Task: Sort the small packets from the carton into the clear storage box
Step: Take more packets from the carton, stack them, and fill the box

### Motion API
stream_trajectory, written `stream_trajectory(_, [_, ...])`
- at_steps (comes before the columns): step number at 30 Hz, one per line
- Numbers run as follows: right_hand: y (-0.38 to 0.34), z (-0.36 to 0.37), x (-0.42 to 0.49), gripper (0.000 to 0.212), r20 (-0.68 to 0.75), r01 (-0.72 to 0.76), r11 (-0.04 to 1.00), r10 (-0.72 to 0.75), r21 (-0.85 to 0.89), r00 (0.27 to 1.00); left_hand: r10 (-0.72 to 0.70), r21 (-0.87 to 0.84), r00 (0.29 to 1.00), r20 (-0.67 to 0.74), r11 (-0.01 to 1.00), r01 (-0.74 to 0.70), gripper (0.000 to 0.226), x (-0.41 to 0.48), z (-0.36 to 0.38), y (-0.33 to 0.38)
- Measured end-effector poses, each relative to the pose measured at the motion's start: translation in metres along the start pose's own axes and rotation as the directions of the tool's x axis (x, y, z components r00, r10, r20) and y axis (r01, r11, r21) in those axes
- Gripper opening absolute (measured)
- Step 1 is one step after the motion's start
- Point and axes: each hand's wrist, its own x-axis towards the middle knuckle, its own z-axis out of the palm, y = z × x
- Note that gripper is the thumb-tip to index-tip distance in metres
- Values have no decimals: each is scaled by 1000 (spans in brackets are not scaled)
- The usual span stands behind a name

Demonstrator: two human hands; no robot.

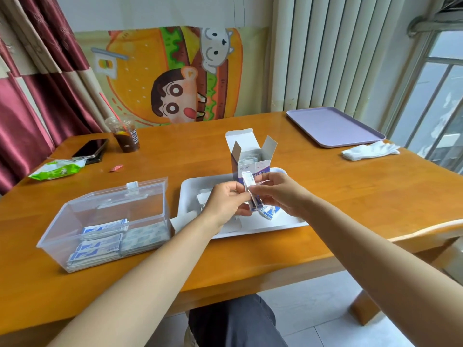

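1. Wooden tabletop (350, 196) carried everything.
2. Lilac tray (333, 126) sat at the far right corner, with white gloves (370, 150) just beside its near edge.
3. White tray (191, 187) lay at centre in front of the person, with paper scraps (203, 194) and one loose packet (270, 212) in it.
4. Clear storage box (75, 214) stood left of the white tray, lid up, with sorted packets (100, 244) in flat stacks on its floor.
5. Carton (250, 156) stood upright at the white tray's far edge, flaps open, more packets showing inside.
6. Left hand (225, 199) and right hand (280, 194) met above the white tray. Each grip pinched the same held bundle (250, 186) of packets, on edge, just in front of the carton.
7. Far left were a drink cup (125, 134), phone (91, 147), green pack (57, 169) and red wrapper (116, 167).
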Motion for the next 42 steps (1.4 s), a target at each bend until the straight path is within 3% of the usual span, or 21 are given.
stream_trajectory(3, [-4,-21,-3,8,-43,-6,974,-4,-227,999,29,212,999,-18,977,-24,8,4,-1,-4])
stream_trajectory(5, [-8,-39,-3,11,-70,-2,885,-34,-465,997,136,508,985,-107,859,-63,11,9,-9,-8])
stream_trajectory(8, [-8,-48,-2,12,62,24,586,45,-810,997,191,742,963,-189,670,13,23,10,-22,-11])
stream_trajectory(11, [1,-43,6,13,161,107,351,128,-930,979,161,807,973,-166,589,40,42,12,-27,-17])
stream_trajectory(16, [8,-40,12,34,196,160,268,111,-950,974,187,868,981,-46,494,-53,48,12,-29,-20])
stream_trajectory(21, [4,-40,10,46,149,87,332,166,-939,975,238,920,970,44,368,-132,37,14,-31,-16])
stream_trajectory(25, [0,-39,9,31,109,52,242,228,-969,967,253,942,965,68,302,-145,26,17,-35,-15])
stream_trajectory(27, [0,-40,9,14,130,67,285,208,-956,970,283,942,956,82,290,-167,19,17,-37,-13])
stream_trajectory(30, [-4,-39,9,17,135,82,576,51,-814,990,392,930,917,77,302,-207,15,14,-40,-8])
stream_trajectory(32, [-9,-35,8,22,98,51,801,10,-597,995,547,918,834,71,291,-268,21,13,-40,-7])
stream_trajectory(34, [-11,-29,6,34,140,-49,953,94,-298,986,657,898,750,77,281,-338,24,12,-38,-6])
stream_trajectory(37, [-11,-16,3,35,287,-180,984,167,18,943,708,876,706,21,327,-354,17,12,-26,-3])
stream_trajectory(40, [-7,-7,0,23,329,-195,977,158,84,931,703,862,710,-47,388,-327,9,15,-11,-4])
stream_trajectory(42, [-5,-9,1,17,267,-155,987,137,50,954,667,837,742,-70,445,-320,4,16,-6,-6])
